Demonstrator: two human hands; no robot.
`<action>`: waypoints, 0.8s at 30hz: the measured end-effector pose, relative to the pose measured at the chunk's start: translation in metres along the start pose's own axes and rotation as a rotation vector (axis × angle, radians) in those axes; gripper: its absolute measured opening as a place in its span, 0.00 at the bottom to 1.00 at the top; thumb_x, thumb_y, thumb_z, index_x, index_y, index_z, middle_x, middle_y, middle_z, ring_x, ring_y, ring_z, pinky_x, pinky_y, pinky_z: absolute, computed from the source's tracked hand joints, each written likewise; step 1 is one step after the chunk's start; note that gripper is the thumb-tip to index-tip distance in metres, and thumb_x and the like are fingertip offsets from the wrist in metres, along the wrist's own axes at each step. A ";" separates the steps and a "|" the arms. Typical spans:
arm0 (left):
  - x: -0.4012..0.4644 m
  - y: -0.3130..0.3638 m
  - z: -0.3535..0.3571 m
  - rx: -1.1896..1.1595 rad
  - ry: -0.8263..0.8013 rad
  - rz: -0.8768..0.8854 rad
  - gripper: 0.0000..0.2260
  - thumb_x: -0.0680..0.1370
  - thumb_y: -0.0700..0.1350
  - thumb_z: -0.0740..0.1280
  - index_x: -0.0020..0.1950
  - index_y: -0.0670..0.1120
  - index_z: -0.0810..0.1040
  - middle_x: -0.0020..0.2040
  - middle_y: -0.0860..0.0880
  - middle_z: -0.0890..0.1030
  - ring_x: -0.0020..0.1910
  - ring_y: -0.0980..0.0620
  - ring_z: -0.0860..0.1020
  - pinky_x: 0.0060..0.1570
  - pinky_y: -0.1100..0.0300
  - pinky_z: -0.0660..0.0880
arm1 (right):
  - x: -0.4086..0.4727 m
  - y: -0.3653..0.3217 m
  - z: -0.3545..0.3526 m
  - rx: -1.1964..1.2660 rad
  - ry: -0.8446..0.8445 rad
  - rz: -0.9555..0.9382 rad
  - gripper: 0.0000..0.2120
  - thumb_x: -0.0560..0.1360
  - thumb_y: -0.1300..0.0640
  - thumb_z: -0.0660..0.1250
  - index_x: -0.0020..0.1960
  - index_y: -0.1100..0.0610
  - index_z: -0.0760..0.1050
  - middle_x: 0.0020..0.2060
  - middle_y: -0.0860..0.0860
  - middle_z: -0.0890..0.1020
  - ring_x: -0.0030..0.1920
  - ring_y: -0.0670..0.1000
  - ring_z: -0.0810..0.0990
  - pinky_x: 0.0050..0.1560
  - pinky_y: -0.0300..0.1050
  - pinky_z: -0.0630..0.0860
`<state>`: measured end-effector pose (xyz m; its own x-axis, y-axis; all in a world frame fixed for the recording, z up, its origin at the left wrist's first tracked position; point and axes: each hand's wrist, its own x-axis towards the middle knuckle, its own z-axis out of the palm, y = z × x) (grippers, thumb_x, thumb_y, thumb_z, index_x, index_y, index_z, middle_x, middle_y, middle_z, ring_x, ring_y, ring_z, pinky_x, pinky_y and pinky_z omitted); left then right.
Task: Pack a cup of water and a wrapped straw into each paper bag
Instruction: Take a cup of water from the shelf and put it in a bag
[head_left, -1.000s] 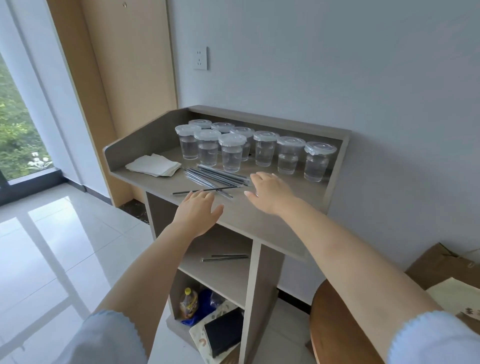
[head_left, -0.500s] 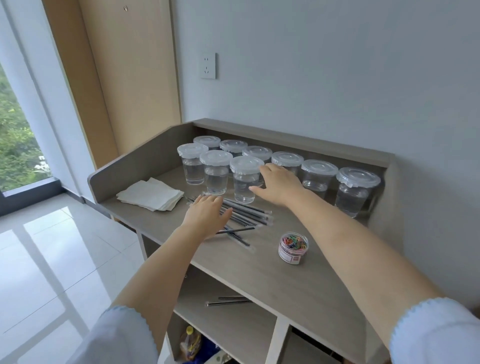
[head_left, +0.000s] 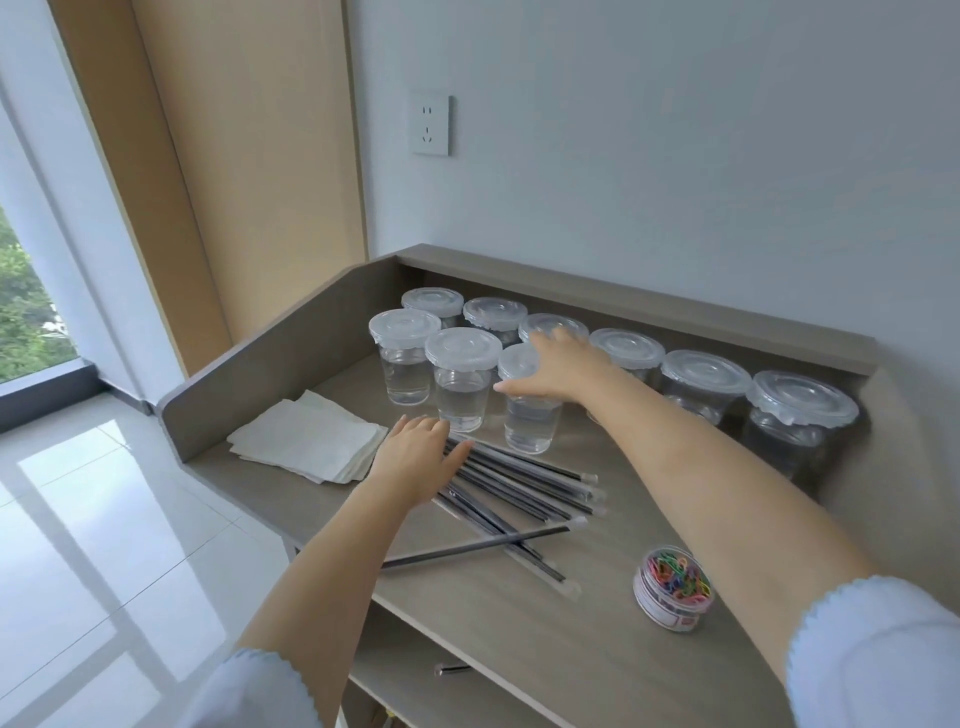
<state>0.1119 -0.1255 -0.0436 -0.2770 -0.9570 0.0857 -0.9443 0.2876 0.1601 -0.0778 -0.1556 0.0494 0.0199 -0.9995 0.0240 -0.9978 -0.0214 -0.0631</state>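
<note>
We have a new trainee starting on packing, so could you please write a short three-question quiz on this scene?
1. True or false: every clear plastic cup of water has a lid.
2. Which hand is over the black wrapped straws: A left hand, B right hand?
3. What does the small round tub hold?

Key: 1 true; 2 A; 3 coloured paper clips.

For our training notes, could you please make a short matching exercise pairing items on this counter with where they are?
Things:
1. napkins
2. paper clip tub
3. left hand
4. right hand

Places:
A. on a cup lid
B. front right of the counter
C. left end of the counter
D. over the straws

Pairs: 1-C, 2-B, 3-D, 4-A
</note>
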 end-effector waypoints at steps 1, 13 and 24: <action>0.004 -0.004 0.001 -0.002 0.007 0.007 0.23 0.82 0.57 0.51 0.67 0.43 0.70 0.67 0.46 0.73 0.69 0.48 0.67 0.73 0.54 0.53 | 0.005 -0.002 0.000 -0.010 -0.027 0.005 0.50 0.66 0.27 0.63 0.78 0.50 0.48 0.76 0.56 0.55 0.75 0.59 0.54 0.68 0.59 0.63; 0.028 -0.023 -0.001 -0.018 0.034 0.025 0.22 0.82 0.58 0.50 0.59 0.43 0.73 0.60 0.46 0.77 0.64 0.47 0.71 0.69 0.55 0.59 | 0.022 -0.008 0.000 -0.041 -0.181 0.085 0.47 0.69 0.34 0.66 0.78 0.47 0.44 0.76 0.56 0.42 0.75 0.64 0.47 0.69 0.62 0.60; 0.017 -0.020 -0.014 -0.001 0.070 0.088 0.23 0.82 0.58 0.49 0.60 0.42 0.73 0.60 0.46 0.77 0.65 0.47 0.70 0.71 0.54 0.56 | -0.001 -0.016 0.002 0.048 -0.063 0.196 0.40 0.69 0.40 0.66 0.76 0.44 0.52 0.74 0.60 0.53 0.70 0.65 0.61 0.60 0.55 0.68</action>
<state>0.1288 -0.1469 -0.0314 -0.3453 -0.9233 0.1680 -0.9168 0.3701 0.1501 -0.0618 -0.1545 0.0481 -0.1693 -0.9840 -0.0555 -0.9787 0.1745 -0.1083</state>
